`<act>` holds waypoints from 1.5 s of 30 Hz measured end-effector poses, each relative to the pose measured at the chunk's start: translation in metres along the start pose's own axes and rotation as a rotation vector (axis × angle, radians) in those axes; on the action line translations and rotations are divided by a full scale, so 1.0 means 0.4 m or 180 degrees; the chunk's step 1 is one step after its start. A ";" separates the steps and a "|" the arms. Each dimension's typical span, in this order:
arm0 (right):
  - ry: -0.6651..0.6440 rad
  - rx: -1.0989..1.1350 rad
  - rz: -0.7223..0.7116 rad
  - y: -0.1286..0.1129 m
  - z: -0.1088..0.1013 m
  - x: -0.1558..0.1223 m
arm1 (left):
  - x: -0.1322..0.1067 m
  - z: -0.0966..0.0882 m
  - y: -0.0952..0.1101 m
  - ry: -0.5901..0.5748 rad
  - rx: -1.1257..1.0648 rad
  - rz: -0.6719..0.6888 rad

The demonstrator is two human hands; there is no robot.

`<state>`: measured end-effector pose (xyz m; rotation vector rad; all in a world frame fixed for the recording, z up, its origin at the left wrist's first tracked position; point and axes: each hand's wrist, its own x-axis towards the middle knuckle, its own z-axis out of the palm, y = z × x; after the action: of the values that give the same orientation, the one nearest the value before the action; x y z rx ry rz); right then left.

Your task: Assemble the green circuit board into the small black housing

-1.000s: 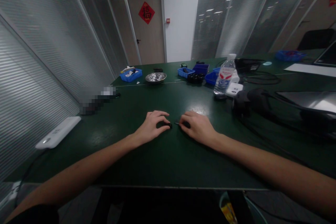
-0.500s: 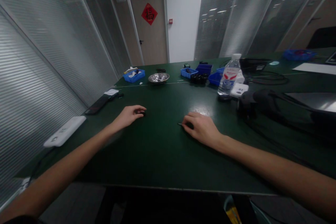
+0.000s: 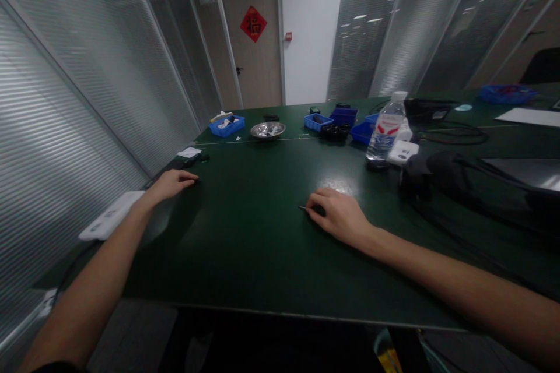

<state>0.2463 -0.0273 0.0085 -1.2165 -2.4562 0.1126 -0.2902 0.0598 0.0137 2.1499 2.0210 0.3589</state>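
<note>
My right hand (image 3: 338, 213) rests on the dark green table (image 3: 245, 268), fingers curled and closed around a thin, pale, pointed rod (image 3: 301, 207). Only its tip sticks out to the left; the rest is hidden in the fingers, so its kind is unclear. Over the left side of the table is my left hand (image 3: 172, 184), thumb and fingers brought together. A small dark spot shows at its fingertips, too small to name. Just behind this hand are a dark flat object (image 3: 158, 172) and a white paper (image 3: 189, 152).
A white power strip (image 3: 111, 218) lies by the left forearm. Farther back are a metal bowl (image 3: 268, 130), a blue basket (image 3: 226, 126) and more blue trays (image 3: 318, 122). On the right stand a water bottle (image 3: 387, 131) and black gear with cables (image 3: 450, 172).
My left hand has moved left and a little away from me, towards the table's left edge. My right hand stays in place with the thin rod. The view has shifted slightly.
</note>
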 end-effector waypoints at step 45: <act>-0.0019 0.0013 0.0002 -0.003 -0.003 0.000 | -0.001 0.029 0.024 0.0439 0.0848 0.0260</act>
<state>0.2459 -0.0280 0.0098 -1.2169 -2.4595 0.1213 -0.2777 0.0591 0.0052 2.4320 2.1677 0.2685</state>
